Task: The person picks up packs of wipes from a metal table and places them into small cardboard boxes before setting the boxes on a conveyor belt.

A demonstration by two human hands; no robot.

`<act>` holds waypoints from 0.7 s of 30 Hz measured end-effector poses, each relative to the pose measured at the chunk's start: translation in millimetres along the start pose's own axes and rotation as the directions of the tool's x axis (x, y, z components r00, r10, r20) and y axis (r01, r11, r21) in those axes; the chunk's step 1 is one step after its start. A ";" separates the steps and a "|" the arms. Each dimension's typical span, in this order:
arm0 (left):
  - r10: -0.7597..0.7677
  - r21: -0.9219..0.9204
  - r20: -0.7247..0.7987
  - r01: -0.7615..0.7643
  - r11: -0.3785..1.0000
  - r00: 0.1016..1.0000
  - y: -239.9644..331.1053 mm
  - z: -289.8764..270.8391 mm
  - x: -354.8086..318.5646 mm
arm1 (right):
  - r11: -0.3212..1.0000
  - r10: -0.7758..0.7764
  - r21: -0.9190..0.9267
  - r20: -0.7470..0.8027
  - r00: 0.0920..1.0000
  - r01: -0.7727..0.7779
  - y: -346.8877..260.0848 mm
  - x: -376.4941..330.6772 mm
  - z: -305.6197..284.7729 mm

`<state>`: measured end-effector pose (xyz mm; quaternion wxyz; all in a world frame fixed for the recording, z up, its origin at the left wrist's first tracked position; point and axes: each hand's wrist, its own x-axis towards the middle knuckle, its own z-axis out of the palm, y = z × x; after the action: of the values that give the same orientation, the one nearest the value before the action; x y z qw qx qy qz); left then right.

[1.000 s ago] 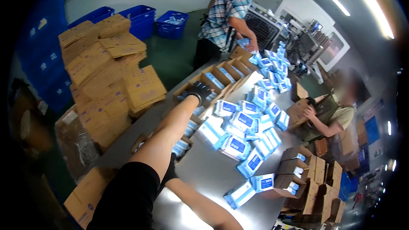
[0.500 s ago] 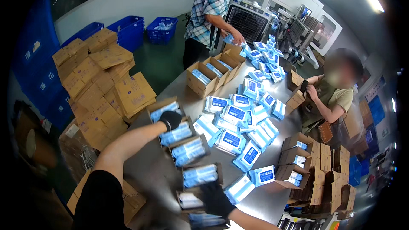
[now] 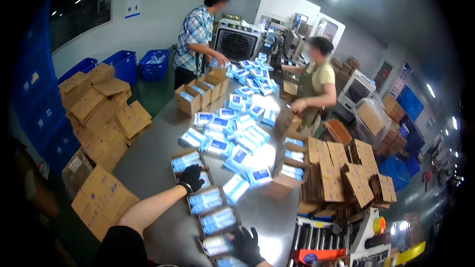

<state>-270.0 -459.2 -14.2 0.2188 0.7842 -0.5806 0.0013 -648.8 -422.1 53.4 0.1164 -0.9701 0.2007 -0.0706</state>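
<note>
A row of open cardboard boxes [image 3: 199, 237] filled with blue-and-white wipe packs [image 3: 217, 221] runs along the near edge of the metal table. My left hand [image 3: 192, 177], in a black glove, lies over a box near the far end of this row, its fingers stretched out over the packs. Beside the near end, my right hand [image 3: 246, 246], also black-gloved, has its fingers spread and is against or just next to a box's right side. Neither hand has a pack gripped. Loose wipe packs [image 3: 216, 145] lie heaped on the table beyond the row.
A co-worker in a checked shirt [image 3: 196, 28] handles packs by more filled boxes [image 3: 188, 100]. Across the table, another person [image 3: 316, 86] holds a carton. Flattened cartons [image 3: 94, 113] are stacked at left, others [image 3: 326, 168] at right, beside a roller conveyor [image 3: 321, 240].
The view has tilted up and turned right. My right hand has shifted from atop a box to its right side, and the row looks straighter. The person across has moved their hands apart.
</note>
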 end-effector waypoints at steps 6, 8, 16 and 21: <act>-0.706 -0.701 0.413 0.696 0.156 0.575 182.6 -71.9 -273.7 | 0.695 0.668 0.369 -0.014 0.744 -0.617 20.4 -121.5 57.3; -0.566 -0.637 0.423 0.677 0.369 0.707 177.3 15.1 -361.6 | 0.735 0.619 0.251 0.131 0.775 -0.630 12.4 -110.1 52.8; -0.286 -0.357 0.187 0.336 0.872 0.940 307.8 46.7 -292.9 | 0.263 0.951 0.362 0.059 0.304 -0.894 13.9 -197.6 43.4; 0.056 -0.315 0.671 0.215 0.925 0.739 326.9 59.0 -258.8 | 0.721 0.655 0.374 -0.093 0.749 -0.584 3.1 -208.5 43.3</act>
<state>-667.1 -319.2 -22.2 0.1402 0.7004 -0.5747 -0.3993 -831.6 -331.7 -7.9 0.2666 -0.7993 0.5126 -0.1652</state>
